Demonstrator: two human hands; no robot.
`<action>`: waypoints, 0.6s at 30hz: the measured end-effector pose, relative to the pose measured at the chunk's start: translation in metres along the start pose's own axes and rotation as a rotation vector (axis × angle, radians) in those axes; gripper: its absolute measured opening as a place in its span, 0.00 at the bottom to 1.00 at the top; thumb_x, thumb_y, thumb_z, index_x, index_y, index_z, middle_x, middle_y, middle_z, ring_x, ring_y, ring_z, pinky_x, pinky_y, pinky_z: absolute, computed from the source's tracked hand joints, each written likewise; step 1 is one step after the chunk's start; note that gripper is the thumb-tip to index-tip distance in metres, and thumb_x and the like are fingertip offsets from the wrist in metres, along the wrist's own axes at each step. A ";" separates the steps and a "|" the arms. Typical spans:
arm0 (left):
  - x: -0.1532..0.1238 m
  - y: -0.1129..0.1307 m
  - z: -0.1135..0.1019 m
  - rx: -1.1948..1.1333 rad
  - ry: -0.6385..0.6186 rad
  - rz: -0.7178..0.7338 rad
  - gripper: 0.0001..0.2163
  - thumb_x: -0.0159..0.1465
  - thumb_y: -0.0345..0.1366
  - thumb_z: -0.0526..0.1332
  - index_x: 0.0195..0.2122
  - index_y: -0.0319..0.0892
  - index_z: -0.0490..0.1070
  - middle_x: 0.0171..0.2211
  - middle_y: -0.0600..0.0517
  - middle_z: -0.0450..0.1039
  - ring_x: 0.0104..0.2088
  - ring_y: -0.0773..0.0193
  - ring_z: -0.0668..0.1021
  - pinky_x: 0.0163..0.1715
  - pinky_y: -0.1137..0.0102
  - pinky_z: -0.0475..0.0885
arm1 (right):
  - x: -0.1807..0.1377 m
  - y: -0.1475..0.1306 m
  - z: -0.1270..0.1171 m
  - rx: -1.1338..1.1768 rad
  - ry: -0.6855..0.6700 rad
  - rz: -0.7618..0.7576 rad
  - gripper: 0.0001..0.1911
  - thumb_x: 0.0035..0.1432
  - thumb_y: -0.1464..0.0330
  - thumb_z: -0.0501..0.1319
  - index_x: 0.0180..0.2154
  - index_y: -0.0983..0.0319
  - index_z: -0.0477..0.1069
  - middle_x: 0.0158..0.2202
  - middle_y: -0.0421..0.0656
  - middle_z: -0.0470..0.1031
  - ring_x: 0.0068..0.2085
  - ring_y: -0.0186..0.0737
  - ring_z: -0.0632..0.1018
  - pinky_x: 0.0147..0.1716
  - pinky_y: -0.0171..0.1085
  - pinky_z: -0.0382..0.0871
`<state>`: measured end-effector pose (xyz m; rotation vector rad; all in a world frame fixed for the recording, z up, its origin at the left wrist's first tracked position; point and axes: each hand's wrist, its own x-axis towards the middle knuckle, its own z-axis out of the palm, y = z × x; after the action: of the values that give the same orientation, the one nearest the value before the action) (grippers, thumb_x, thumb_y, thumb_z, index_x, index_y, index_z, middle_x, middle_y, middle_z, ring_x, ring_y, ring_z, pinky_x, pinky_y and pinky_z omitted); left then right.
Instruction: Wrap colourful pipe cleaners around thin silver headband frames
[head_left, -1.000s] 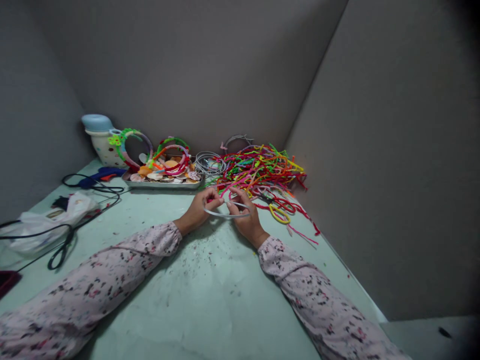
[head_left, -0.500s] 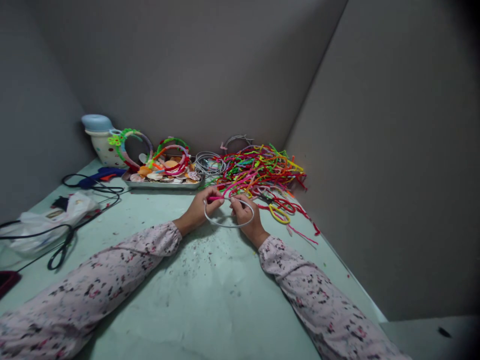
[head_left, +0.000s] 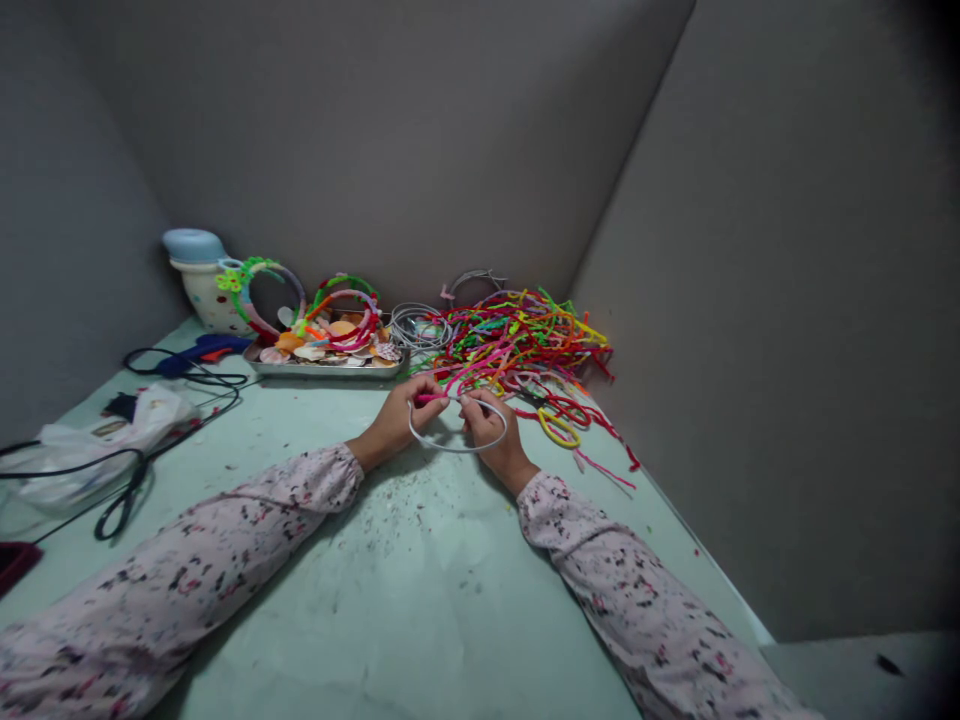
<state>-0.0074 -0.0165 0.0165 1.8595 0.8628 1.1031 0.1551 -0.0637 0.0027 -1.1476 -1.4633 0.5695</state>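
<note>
My left hand (head_left: 399, 412) pinches one end of a thin white headband (head_left: 450, 447) and the end of a pink pipe cleaner (head_left: 433, 397). My right hand (head_left: 491, 432) is closed on the band's other end, its fingers meeting the pink pipe cleaner. The band curves toward me in an arc between the two hands, just above the pale green table (head_left: 420, 590). Right behind my hands lies a big tangle of coloured pipe cleaners (head_left: 525, 345).
A metal tray (head_left: 328, 364) holds shells and decorated headbands at the back. Bare white headbands (head_left: 418, 325) lie beside it. A blue-lidded jar (head_left: 196, 275), a blue glue gun (head_left: 201, 352), black cables (head_left: 127, 490) and a plastic bag (head_left: 105, 440) sit on the left. Grey walls enclose the corner.
The white band has tipped from lying nearly flat to an open arc toward me. The pink pipe cleaner's end now lies between my fingertips. My hands barely shifted.
</note>
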 end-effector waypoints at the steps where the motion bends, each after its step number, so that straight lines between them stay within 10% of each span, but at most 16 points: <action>1: 0.000 0.001 0.000 0.001 -0.002 -0.003 0.12 0.57 0.44 0.62 0.30 0.39 0.69 0.25 0.55 0.66 0.24 0.70 0.67 0.24 0.75 0.60 | 0.000 0.000 0.000 -0.004 0.000 -0.002 0.12 0.61 0.61 0.55 0.31 0.61 0.69 0.24 0.38 0.70 0.24 0.34 0.71 0.24 0.32 0.64; 18: 0.001 0.000 0.000 -0.022 0.019 -0.027 0.13 0.59 0.44 0.59 0.24 0.40 0.65 0.20 0.57 0.63 0.22 0.69 0.65 0.24 0.73 0.59 | -0.001 0.002 0.001 -0.130 -0.007 -0.127 0.11 0.62 0.63 0.54 0.37 0.61 0.72 0.28 0.41 0.73 0.30 0.37 0.74 0.28 0.34 0.67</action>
<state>-0.0075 -0.0157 0.0168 1.8171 0.8811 1.1103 0.1544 -0.0638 0.0001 -1.1438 -1.5856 0.3955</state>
